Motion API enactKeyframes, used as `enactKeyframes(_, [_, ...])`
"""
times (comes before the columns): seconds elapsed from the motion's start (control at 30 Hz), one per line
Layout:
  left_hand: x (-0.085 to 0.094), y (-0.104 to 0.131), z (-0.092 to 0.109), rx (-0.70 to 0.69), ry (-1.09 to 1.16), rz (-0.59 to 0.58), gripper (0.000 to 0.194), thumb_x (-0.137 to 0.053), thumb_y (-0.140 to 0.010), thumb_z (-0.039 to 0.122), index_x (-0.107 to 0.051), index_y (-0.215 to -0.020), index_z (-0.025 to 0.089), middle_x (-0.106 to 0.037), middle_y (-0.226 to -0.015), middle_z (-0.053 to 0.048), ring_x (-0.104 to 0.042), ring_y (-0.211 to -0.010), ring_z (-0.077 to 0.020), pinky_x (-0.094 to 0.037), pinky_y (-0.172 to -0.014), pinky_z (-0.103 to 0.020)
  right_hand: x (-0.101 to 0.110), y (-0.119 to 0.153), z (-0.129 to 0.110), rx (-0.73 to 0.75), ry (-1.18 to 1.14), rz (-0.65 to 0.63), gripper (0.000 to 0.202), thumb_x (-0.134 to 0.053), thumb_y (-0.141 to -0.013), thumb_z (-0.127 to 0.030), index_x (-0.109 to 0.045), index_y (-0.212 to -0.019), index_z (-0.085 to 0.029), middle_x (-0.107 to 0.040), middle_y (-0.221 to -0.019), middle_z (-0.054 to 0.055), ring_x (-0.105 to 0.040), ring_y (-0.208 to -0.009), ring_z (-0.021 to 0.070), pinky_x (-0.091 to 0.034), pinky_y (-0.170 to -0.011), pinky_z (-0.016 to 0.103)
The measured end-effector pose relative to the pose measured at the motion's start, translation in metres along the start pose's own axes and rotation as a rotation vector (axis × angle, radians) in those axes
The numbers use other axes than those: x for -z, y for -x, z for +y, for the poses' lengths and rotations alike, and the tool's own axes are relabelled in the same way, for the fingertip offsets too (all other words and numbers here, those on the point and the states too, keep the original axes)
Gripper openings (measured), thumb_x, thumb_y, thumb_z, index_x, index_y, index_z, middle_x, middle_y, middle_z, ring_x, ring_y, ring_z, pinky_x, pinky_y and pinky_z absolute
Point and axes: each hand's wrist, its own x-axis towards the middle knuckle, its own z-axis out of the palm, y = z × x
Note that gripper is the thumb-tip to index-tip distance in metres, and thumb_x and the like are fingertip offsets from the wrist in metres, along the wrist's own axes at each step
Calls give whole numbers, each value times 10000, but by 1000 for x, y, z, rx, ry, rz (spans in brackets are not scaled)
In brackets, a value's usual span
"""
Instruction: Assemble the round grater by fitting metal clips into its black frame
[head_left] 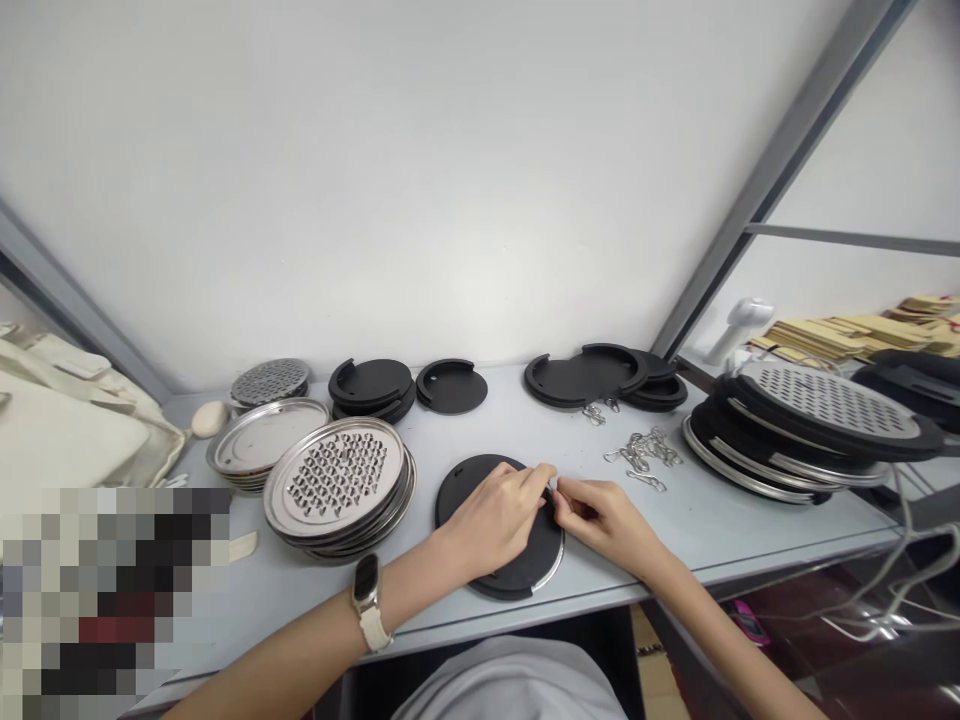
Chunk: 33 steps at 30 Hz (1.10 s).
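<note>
Left hand (498,515): laid across a black disc (499,578) at the near middle of the desk (622,560), fingertips at its right edge. Right hand (604,515): thumb and forefinger pinched at that edge; object between, unclear. To the right, metal clips (646,455); to the left, stacked grater plates (337,480).
</note>
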Motion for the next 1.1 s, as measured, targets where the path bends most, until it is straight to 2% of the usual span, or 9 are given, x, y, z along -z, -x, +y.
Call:
enactKeyframes(0.27, [2, 0, 1, -3, -22, 8, 253, -375, -917, 60, -445, -1130, 178, -585, -1033, -60, -565, -937, -205, -422, -869, -338, -1, 1, 1, -38, -12, -28, 274, -405, -923, -261, -360, -658, -207, -311, -547, -75, -296, -482, 88, -260, -480, 209])
enactKeyframes(0.53, [0, 1, 2, 15, -64, 58, 309, -426, -921, 90, -412, -1219, 173, -506, -1157, -86, -523, -1025, -224, -439, -912, -366, 0, 0, 0, -55, 7, 100, 286, -373, -957, -296, -330, -686, -216, -343, -577, -70, -327, -507, 97, -280, -515, 218])
enactKeyframes(0.73, [0, 1, 1, 3, -67, 60, 283, -429, -909, 76, -433, -1177, 166, -533, -1093, -79, -518, -1019, -229, -432, -920, -375, -1, -1, 0, -57, -24, -55, 271, -384, -949, -284, -354, -689, -213, -313, -561, -78, -302, -489, 92, -269, -487, 212])
enactKeyframes(1.1, [3, 0, 3, 1, -24, 16, 271, -387, -914, 62, -444, -1156, 168, -567, -1052, -71, -537, -930, -213, -430, -860, -349, 0, 0, 0, -26, -34, -34, 278, -411, -921, -256, -384, -649, -201, -327, -542, -76, -308, -485, 85, -266, -478, 211])
